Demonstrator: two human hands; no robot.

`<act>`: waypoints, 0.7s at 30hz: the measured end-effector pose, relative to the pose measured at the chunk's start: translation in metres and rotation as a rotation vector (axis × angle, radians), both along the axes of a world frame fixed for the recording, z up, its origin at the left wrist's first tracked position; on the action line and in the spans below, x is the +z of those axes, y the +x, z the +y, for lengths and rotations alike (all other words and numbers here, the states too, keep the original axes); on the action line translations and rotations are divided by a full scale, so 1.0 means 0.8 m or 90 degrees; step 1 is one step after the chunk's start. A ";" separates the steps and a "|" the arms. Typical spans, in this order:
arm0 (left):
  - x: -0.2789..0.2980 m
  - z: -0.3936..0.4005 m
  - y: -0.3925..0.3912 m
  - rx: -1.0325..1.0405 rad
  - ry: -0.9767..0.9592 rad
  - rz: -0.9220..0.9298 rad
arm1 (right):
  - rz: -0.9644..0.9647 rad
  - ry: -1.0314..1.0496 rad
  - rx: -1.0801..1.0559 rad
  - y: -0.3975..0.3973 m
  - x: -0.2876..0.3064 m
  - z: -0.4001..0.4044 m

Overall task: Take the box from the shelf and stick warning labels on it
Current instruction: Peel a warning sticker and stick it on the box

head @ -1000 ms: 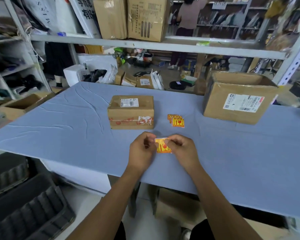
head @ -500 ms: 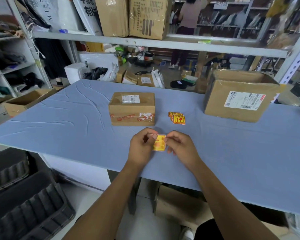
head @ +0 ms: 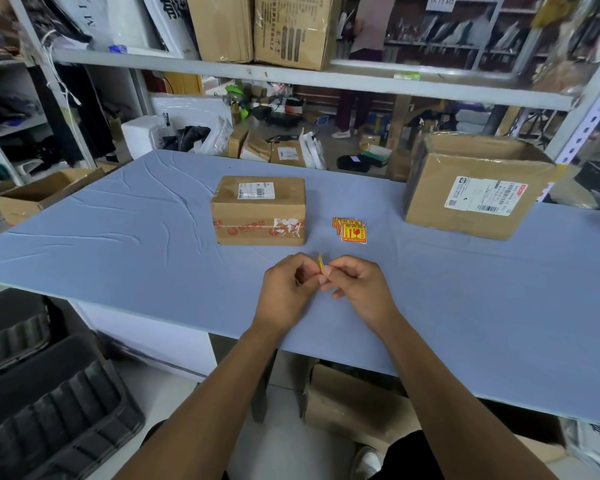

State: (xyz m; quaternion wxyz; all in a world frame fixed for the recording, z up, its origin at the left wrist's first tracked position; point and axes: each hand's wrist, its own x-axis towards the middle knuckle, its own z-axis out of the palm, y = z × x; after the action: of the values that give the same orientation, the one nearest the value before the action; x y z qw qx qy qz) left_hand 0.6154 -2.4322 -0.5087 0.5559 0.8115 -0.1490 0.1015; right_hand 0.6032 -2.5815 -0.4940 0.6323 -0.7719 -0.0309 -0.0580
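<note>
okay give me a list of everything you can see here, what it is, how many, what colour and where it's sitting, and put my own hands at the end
small box: one, brown cardboard with red printed tape, middle of the table
large box: one, brown with a white shipping label, far right of the table
label stack: one small pile, yellow and red, on the table right of the small box
held label: one, yellow, seen edge-on, pinched between both hands
table: one, blue-grey cover, across the middle
shelf cartons: two, brown, on the grey shelf above
open carton: one, brown, left of the table
bins: black, count unclear, floor at lower left
left hand: one, gripping the label
right hand: one, gripping the label
</note>
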 end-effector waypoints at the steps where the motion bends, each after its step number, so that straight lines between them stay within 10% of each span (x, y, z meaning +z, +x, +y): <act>1: 0.000 0.000 0.001 -0.001 -0.010 0.006 | 0.004 0.002 0.006 0.000 0.001 -0.001; 21: -0.004 0.002 0.004 -0.010 -0.053 0.025 | 0.012 -0.048 0.002 -0.001 -0.002 -0.002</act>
State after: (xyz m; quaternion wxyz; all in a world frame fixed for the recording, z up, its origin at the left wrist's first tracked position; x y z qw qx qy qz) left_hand 0.6187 -2.4307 -0.5118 0.5927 0.7882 -0.1403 0.0876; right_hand 0.6027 -2.5832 -0.4955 0.6030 -0.7957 -0.0283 -0.0486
